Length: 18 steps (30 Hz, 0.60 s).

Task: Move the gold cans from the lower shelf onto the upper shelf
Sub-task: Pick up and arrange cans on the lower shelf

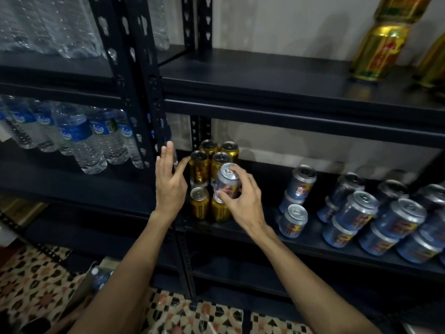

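Several gold cans (199,168) stacked at left end of lower shelf (265,227); left hand (169,184) grip spread flat beside them, empty; right hand (243,196) grip curled round silver-blue can (226,179) at stack front. Gold cans likely rigid, slick: wrap sidewall.

Blue-and-silver cans (356,208) in stacks of two fill the right half of the lower shelf (301,247), out to its right edge. A separate stack (297,201) stands nearer the middle. A tilted blue-and-silver can (227,180) is near the left end. On the left rack (134,68), blue-label water bottles (79,138) are on the middle level and clear wrapped bottles (48,25) above. Patterned tile floor (36,285), pale wall (277,25).
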### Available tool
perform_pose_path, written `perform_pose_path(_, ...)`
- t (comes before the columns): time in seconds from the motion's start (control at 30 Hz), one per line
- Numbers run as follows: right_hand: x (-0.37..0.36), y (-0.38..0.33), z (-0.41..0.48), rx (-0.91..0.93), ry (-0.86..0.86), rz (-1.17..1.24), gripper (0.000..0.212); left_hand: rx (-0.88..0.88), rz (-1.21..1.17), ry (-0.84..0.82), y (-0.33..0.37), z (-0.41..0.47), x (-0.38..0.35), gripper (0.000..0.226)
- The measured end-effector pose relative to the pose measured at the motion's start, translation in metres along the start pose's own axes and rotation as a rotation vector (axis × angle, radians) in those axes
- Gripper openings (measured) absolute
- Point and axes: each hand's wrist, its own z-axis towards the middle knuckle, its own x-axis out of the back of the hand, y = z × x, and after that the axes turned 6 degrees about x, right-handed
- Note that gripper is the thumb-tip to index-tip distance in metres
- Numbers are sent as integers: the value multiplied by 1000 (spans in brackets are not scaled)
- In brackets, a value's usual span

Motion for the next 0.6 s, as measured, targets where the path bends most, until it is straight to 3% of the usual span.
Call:
perform_pose_path(0.33, 96, 41, -38, -97, 196, -137, 70, 44, -5, 50, 14, 0, -4, 46)
perform_pose_path(0.6, 131, 57, -49, -160, 208, -170, 69, 13, 48, 54, 16, 0, -3, 60)
